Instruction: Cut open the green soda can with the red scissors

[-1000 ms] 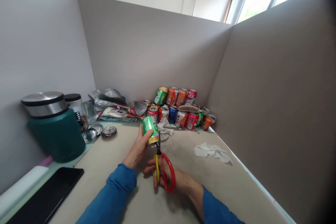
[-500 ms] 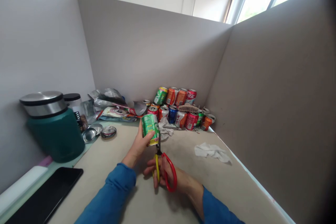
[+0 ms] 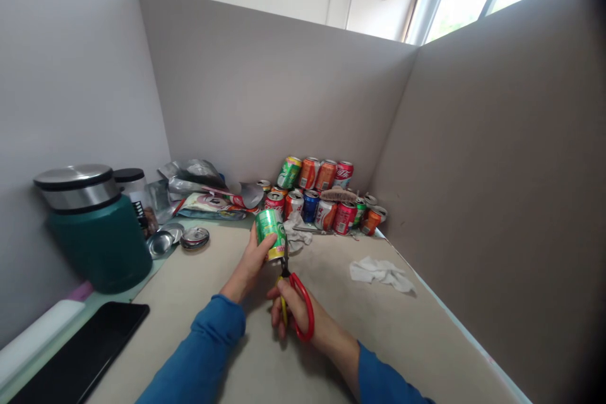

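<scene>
A green drink can with a yellow lower band is gripped in my left hand, tilted slightly above the table. My right hand is closed round the scissors, which have one red and one yellow handle loop. Their dark blades point up against the right side of the can's lower end. Whether the blades are inside the metal I cannot tell. Behind the can lies a crumpled white tissue.
Several drink cans are stacked against the back panel. To their left lie cut metal sheets and can lids. A teal jar and a black phone are at left; a white tissue lies at right.
The scissors' handle loops have come closer together, and my right-hand fingers have drawn in. The can has shifted only slightly in my left hand.
</scene>
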`<state>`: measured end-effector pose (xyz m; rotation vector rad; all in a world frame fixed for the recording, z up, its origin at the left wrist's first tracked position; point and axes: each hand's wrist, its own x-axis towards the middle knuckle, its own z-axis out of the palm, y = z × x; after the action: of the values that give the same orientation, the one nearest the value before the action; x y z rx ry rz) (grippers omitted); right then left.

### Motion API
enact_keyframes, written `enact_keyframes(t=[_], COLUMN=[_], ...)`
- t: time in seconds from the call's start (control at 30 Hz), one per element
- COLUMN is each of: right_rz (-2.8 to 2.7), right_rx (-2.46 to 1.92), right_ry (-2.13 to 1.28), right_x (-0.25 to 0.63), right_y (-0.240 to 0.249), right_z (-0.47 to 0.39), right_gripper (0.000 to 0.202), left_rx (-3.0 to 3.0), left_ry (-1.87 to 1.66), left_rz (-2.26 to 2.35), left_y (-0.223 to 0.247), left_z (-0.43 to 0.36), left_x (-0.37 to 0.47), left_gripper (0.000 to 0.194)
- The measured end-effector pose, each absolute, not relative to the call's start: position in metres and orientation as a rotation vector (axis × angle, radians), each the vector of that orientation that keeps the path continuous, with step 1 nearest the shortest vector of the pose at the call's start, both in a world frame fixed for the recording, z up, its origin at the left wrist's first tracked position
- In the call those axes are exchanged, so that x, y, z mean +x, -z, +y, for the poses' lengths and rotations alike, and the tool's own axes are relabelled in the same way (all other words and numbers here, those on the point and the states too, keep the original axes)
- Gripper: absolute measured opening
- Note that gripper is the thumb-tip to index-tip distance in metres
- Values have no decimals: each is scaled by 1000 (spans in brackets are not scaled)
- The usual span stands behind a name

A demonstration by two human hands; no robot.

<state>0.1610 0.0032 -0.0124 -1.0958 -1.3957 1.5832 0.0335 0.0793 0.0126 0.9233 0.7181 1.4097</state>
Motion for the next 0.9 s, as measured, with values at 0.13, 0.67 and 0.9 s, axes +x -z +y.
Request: enact_keyframes(t=[0.13, 0.67, 0.9], right_rz=[-1420, -1411, -1419], right_rx=[-1145, -1190, -1155], right_ry=[-1507, -1463, -1466], right_x=[155, 148, 149], right_y=[12, 22, 28], right_z=[3, 7, 8], right_gripper=[78, 74, 76], left_rx=[955, 776, 782], left_ry=[-1431, -1427, -1393], left_rz=[708, 675, 714], left_y=[-13, -6, -10], left_z=[80, 88, 86], left_x=[30, 27, 29], left_gripper=[80, 57, 54])
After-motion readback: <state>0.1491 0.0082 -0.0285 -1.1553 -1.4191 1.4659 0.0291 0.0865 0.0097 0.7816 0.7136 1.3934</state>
